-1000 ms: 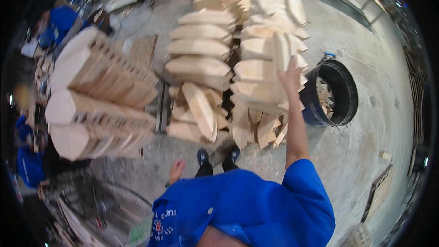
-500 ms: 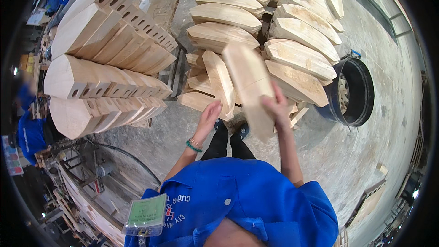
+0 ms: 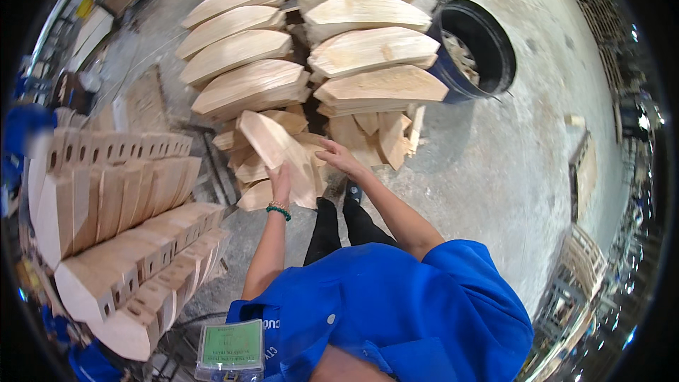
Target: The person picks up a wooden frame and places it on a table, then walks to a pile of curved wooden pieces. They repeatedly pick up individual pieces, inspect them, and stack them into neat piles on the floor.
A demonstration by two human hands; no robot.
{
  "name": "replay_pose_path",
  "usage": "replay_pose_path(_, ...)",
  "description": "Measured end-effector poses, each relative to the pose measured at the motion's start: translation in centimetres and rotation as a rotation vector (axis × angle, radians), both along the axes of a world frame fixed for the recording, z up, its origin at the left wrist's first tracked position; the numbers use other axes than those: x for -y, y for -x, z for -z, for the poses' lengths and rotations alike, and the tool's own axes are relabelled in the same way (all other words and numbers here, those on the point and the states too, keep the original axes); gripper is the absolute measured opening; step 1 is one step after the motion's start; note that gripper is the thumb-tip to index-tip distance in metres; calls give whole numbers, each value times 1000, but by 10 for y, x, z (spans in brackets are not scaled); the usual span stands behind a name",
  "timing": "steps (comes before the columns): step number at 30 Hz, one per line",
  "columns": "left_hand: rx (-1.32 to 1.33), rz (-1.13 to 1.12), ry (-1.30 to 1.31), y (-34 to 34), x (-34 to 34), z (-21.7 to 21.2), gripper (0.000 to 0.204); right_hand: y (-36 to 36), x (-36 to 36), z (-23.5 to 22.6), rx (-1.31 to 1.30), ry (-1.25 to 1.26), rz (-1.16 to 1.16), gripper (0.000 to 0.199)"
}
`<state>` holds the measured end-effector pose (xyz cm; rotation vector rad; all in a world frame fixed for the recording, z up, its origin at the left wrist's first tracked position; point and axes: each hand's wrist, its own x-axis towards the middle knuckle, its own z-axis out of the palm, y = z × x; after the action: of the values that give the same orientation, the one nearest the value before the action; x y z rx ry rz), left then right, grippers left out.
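Observation:
My left hand (image 3: 280,184), with beads on its wrist, grips the lower left edge of a pale curved wooden piece (image 3: 272,143). That piece slants across a low, loose pile of similar pieces at my feet; part of the grip is hidden. My right hand (image 3: 342,158) is to the right of it, fingers stretched out and holding nothing. Just beyond the hands stand two rows of stacked curved wooden pieces, a left stack (image 3: 251,87) and a right stack (image 3: 382,86).
Thick wooden blocks with oval slots (image 3: 106,198) stand in rows at left. A dark round bin (image 3: 488,46) with wood scraps inside is beyond the right stack. Wooden frames (image 3: 576,262) lie at far right. My shoe (image 3: 353,191) is close to the pile.
The wooden piece from my right hand now appears to lie on the low pile, and that hand has opened. My left hand has taken hold of a piece's edge. My view has turned right.

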<state>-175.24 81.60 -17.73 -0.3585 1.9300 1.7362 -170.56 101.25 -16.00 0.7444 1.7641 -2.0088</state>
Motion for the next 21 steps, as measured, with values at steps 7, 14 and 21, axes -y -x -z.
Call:
replay_pose_path(7, 4, -116, -143, -7, 0, 4, 66, -85, -124, 3, 121, 186, 717, 42)
replay_pose_path(14, -318, -226, 685, -10, -10, -29, 73, -23, -242, -47, 6, -237, 992, 68)
replay_pose_path(21, -487, 41, 263, -36, -108, -67, 53, 73, -317, -100, -427, -1434, -171, 72)
